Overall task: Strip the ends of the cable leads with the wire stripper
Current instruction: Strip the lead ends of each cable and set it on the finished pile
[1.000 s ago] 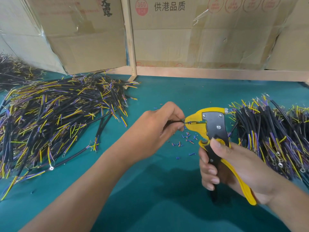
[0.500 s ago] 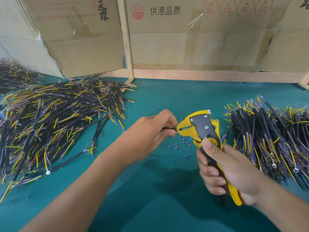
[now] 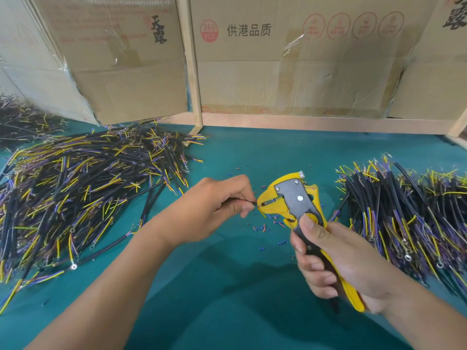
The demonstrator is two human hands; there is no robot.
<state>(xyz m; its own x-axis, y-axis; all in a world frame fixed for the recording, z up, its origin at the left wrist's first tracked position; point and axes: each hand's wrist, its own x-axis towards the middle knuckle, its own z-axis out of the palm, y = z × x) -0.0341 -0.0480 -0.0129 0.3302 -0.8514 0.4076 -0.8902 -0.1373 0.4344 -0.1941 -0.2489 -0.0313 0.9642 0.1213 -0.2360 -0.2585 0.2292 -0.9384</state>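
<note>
Head view: left hand (image 3: 214, 210) pinching thin black cable lead (image 3: 249, 201), tip fed into yellow-and-black wire stripper (image 3: 294, 200) just right of it; right hand (image 3: 338, 261) gripping stripper handles, squeezed.

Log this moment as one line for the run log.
step: stripping lead | left hand: pinches cable lead at stripper mouth | right hand: grips wire stripper handles | scraps on mat

Two hands (image 3: 214, 208), one wire stripper (image 3: 295, 200), three cable heaps (image 3: 83, 188) (leads uncountable).
</note>
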